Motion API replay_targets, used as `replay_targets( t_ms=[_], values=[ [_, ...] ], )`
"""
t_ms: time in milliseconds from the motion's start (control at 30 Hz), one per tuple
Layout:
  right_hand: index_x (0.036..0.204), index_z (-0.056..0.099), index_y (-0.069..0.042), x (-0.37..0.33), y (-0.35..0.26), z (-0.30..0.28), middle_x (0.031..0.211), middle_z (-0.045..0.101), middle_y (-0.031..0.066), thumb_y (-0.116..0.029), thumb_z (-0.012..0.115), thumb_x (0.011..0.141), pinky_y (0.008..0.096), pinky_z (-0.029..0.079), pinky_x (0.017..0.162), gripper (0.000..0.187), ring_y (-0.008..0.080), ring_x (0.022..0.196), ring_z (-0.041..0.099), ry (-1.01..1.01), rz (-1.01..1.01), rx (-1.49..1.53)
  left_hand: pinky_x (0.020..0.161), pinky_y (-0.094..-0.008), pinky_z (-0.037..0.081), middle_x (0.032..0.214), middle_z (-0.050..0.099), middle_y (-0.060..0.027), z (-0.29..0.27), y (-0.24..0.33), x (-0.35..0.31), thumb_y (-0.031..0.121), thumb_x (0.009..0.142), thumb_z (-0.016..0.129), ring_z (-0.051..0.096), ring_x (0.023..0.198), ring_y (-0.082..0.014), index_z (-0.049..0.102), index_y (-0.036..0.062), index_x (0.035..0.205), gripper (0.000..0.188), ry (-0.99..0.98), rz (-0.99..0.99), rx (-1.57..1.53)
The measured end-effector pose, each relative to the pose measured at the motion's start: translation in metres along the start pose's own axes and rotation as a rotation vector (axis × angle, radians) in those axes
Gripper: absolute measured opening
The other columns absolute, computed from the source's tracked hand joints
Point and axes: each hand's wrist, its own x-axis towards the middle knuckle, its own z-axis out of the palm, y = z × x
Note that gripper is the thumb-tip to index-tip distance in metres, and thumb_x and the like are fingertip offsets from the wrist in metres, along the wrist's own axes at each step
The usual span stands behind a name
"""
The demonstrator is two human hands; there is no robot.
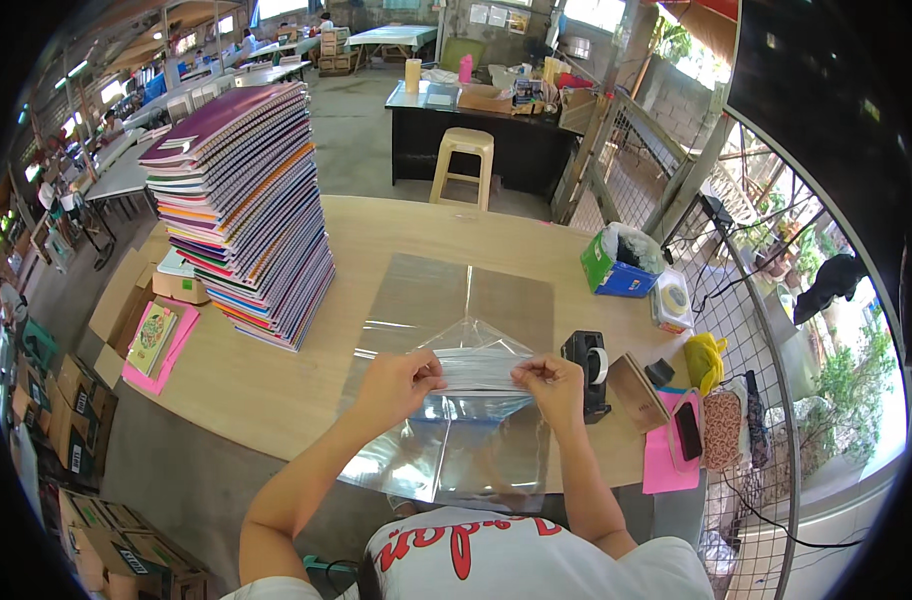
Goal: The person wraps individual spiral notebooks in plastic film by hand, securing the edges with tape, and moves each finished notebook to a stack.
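Plastic [484, 370], clear & folded, is held btwn both hands near ctr of tbl [351, 225], just above clear sheets [511, 290] laid flat. Left hand [396, 385] mostly closed, thumb & fingertips pinching plastic's left edge; right hand [556, 387] likewise pinches its right edge. Can't tell if held pc. joins sheets below. Tape dispenser [578, 350], blk, is just right of right hand, w/ brown box [638, 395] near it. Farther right: blue-green box [616, 268], tub [673, 303], yellow bag [706, 362]; nearer, phone [688, 430] on pink paper [666, 470], next to patterned pouch [721, 428]. Left side: tall stack of spiral notebooks [241, 220], var. colors. Left of that, open carton [124, 295], plus booklet [152, 338] on pink sheet [183, 335]. Far side, past tbl: stool [466, 142] in front of blk desk [521, 160] w/ misc. items.
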Motion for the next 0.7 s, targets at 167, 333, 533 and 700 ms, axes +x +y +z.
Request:
replay_targets(
  t_ms=[167,333,533,700],
  values=[
    [0.088,0.072,-0.003,0.020,0.012,-0.001,0.086,0.071,0.0103,-0.012,0.082,0.072,0.0334,0.052,0.076,0.021,0.0222,0.080,0.068,0.199,-0.489,-0.476,0.064,-0.0348,0.049,0.078,0.065,-0.0110,0.000,0.005,0.012,0.019,0.073,0.082,0.064,0.071,-0.0264,0.065,0.0055,0.080,0.023,0.336,0.398,0.394],
    [0.083,0.069,-0.001,0.023,0.010,0.013,0.083,0.068,0.0090,-0.004,0.079,0.073,0.0323,0.052,0.072,0.014,0.0241,0.078,0.067,0.087,-0.265,-0.263,0.061,-0.0352,0.048,0.074,0.063,-0.0110,0.010,-0.019,0.025,0.015,0.070,0.085,0.060,0.066,-0.0247,0.060,0.0026,0.076,0.029,0.070,-0.031,0.023],
    [0.076,0.064,0.000,0.025,-0.004,0.009,0.076,0.064,0.0110,0.006,0.075,0.069,0.0330,0.049,0.064,0.014,0.0239,0.069,0.063,0.226,-0.459,-0.353,0.057,-0.0294,0.047,0.079,0.070,-0.0115,0.035,-0.010,0.023,0.004,0.069,0.083,0.059,0.064,-0.0138,0.057,0.0002,0.071,0.027,0.393,0.096,-0.068],
    [0.075,0.063,0.000,0.041,0.010,0.006,0.075,0.062,0.0117,0.005,0.075,0.069,0.0331,0.049,0.064,0.014,0.0234,0.070,0.063,0.203,-0.420,-0.349,0.061,-0.0285,0.049,0.079,0.070,-0.0117,0.047,-0.023,0.038,0.003,0.067,0.084,0.065,0.070,-0.0143,0.057,0.0006,0.073,0.028,0.388,0.020,-0.092]
  ],
)
